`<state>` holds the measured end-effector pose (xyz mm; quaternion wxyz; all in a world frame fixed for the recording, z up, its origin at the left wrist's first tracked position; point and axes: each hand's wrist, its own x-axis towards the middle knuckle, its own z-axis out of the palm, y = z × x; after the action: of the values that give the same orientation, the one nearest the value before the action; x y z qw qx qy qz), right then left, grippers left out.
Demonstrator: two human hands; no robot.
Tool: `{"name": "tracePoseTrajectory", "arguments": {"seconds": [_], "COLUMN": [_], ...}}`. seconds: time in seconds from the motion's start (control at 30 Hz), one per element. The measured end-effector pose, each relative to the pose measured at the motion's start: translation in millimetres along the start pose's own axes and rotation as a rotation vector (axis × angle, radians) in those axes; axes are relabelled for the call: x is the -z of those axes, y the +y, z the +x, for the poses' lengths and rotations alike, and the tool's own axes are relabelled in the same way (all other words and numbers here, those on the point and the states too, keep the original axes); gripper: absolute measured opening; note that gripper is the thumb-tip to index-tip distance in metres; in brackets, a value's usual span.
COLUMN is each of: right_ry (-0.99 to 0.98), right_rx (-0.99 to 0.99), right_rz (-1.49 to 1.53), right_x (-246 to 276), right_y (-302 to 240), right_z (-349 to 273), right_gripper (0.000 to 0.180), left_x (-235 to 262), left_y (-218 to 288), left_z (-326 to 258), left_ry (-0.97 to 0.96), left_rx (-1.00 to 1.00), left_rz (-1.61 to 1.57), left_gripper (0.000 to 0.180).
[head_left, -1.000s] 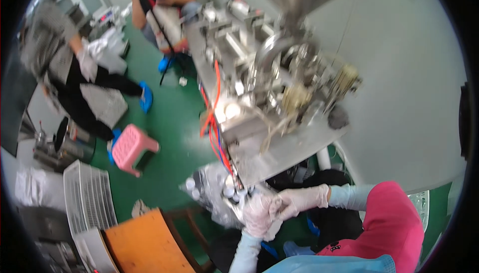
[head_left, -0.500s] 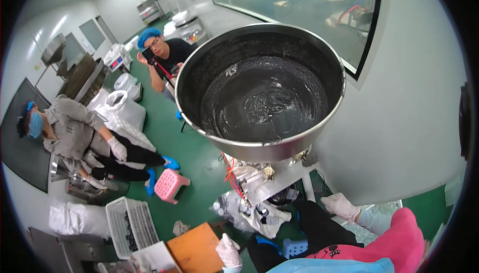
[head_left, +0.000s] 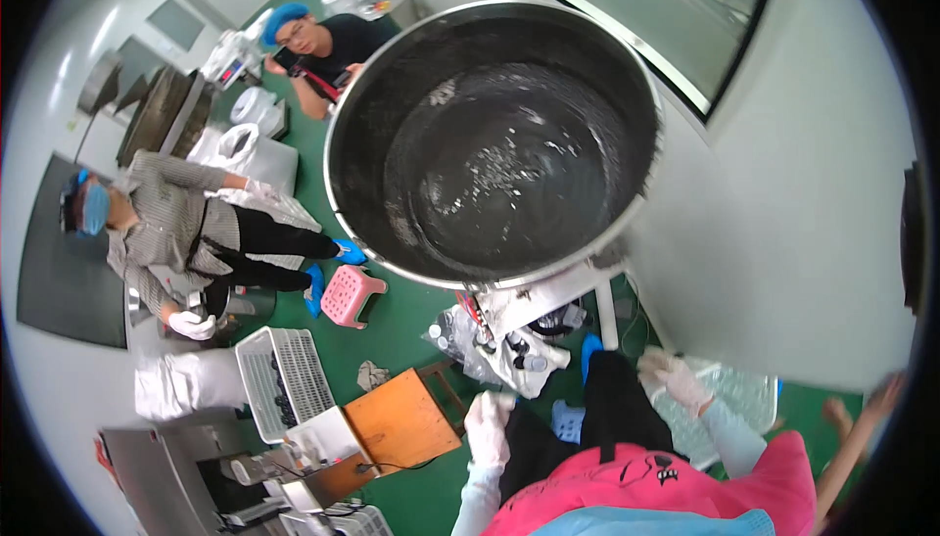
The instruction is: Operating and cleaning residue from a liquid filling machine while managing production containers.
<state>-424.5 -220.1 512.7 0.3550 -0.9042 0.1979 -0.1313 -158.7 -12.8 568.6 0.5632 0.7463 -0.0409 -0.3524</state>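
Note:
My left hand (head_left: 487,426), in a white glove, hangs open beside my dark trousers, just above a wooden stool (head_left: 395,422). My right hand (head_left: 669,375), also gloved, is spread open near a clear plastic bag (head_left: 732,401) at my right side and holds nothing. Ahead and above both hands stands a large steel hopper (head_left: 494,139) with a dark wet inside. Under its outlet lies a clear bag of small bottles (head_left: 494,350).
A pink stool (head_left: 352,294) and a white slotted crate (head_left: 284,379) stand on the green floor. One person in a striped shirt bends at the left, another in a blue cap stands behind the hopper. White wall at the right.
The view has swung up from the filling machine into the hopper's open top. My hands came apart, dropped from in front of my chest and now hang open at my sides.

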Motion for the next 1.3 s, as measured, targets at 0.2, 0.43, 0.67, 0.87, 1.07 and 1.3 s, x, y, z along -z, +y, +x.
{"name": "tracePoseTrajectory", "arguments": {"seconds": [0.2,0.43,0.67,0.87,1.07,1.3], "right_ry": [0.236,0.848,1.1,1.379,1.336,1.23], "right_rx": [-0.706,-1.34,-1.989,-1.987,-1.804,-1.918], "right_rz": [-0.073,0.134,0.188,0.834,0.475,0.192], "right_x": [-40,-201,-348,-426,-425,-356], "right_y": [-78,-250,-383,-415,-404,-395], "right_z": [-87,-217,-332,-371,-379,-420], "right_gripper": [0.052,0.022,0.037,0.029,0.021,0.025], "left_x": [20,98,104,95,110,100], "left_y": [11,-17,-17,-17,-54,-106], "left_z": [7,-2,-32,-55,-64,-119], "left_ry": [-0.474,-0.783,-0.843,-0.945,-0.905,-1.019], "left_rx": [-0.332,-0.324,-0.208,-0.197,0.083,0.196], "left_rz": [0.284,0.381,0.382,0.345,0.254,0.39], "left_gripper": [0.039,0.018,0.038,0.048,0.044,0.049]}}
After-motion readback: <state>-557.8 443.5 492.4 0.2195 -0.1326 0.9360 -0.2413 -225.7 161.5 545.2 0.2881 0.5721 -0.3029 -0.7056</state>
